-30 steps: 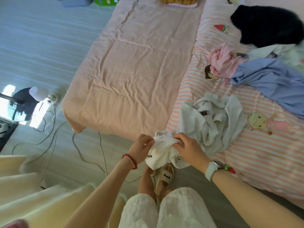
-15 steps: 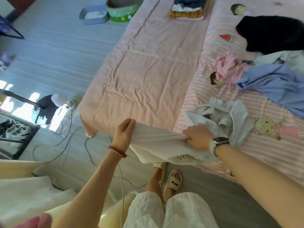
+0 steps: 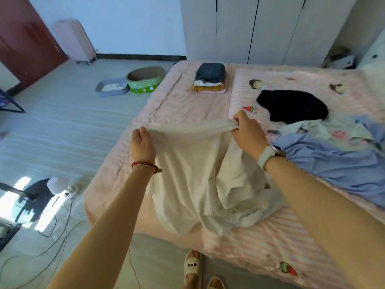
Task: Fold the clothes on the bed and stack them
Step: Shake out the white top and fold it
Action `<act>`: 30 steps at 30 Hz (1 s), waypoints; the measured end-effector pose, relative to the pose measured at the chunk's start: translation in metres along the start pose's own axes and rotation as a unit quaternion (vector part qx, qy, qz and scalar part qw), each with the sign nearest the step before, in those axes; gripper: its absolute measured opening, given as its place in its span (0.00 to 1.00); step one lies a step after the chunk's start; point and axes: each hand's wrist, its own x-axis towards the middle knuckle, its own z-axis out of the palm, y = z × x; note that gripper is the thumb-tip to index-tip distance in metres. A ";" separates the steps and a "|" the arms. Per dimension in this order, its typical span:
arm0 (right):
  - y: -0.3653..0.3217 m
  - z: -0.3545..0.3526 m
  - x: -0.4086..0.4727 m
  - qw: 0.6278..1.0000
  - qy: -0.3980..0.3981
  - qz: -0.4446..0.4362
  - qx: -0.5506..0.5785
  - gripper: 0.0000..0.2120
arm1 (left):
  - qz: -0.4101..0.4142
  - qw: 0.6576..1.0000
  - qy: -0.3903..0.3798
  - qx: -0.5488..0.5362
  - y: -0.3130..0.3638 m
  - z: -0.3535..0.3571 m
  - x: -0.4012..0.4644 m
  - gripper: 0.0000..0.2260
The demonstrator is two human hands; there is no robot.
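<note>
A cream white garment hangs stretched between my hands above the near part of the bed. My left hand grips its upper left edge and my right hand grips its upper right edge. The cloth's lower part drapes onto the bed's front corner. A stack of folded clothes sits at the far side of the bed. Unfolded pieces lie to the right: a black garment, a blue shirt and a pale green piece.
Cables trail over the floor at the left near a power strip. A green round box and a grey tray stand on the floor beyond the bed. White wardrobes line the back wall. My slippered feet stand by the bed's edge.
My hands have risen and spread apart, lifting the white garment from the bed's edge and pulling its top edge taut. The view has tilted up toward the room.
</note>
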 end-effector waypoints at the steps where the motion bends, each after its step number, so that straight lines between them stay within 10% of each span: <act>1: -0.006 -0.015 0.011 1.000 0.017 0.001 0.013 0.10 | 0.019 1.000 0.000 -0.007 0.018 0.005 0.010 0.16; 8: -0.065 -0.118 0.077 0.966 0.207 -0.089 0.128 0.08 | 0.185 0.974 0.066 -0.110 0.154 0.017 0.061 0.15; 12: -0.079 -0.148 0.088 0.995 0.045 -0.059 -0.064 0.08 | 0.159 0.987 0.015 -0.024 0.160 0.018 0.079 0.08; 15: -0.086 -0.141 0.081 0.995 -0.012 0.039 0.093 0.07 | 0.134 0.987 -0.083 0.027 0.128 0.027 0.067 0.08; 19: -0.103 -0.142 0.091 0.854 0.016 0.185 0.485 0.09 | 0.182 0.946 -0.267 -0.015 0.090 0.034 0.019 0.07; 22: -0.122 -0.148 0.105 0.777 0.073 0.213 0.589 0.11 | 0.119 0.879 -0.461 -0.029 0.078 0.042 -0.002 0.22; 24: -0.127 -0.148 0.112 0.753 0.112 0.225 0.608 0.10 | 0.085 0.884 -0.453 -0.070 0.075 0.050 -0.008 0.13; 27: -0.117 -0.143 0.114 0.776 0.110 0.224 0.579 0.06 | 0.033 0.933 -0.319 -0.164 0.085 0.050 0.005 0.06; 30: -0.091 -0.129 0.101 0.851 0.051 0.225 0.472 0.27 | 0.040 0.941 -0.302 -0.149 0.104 0.038 0.033 0.05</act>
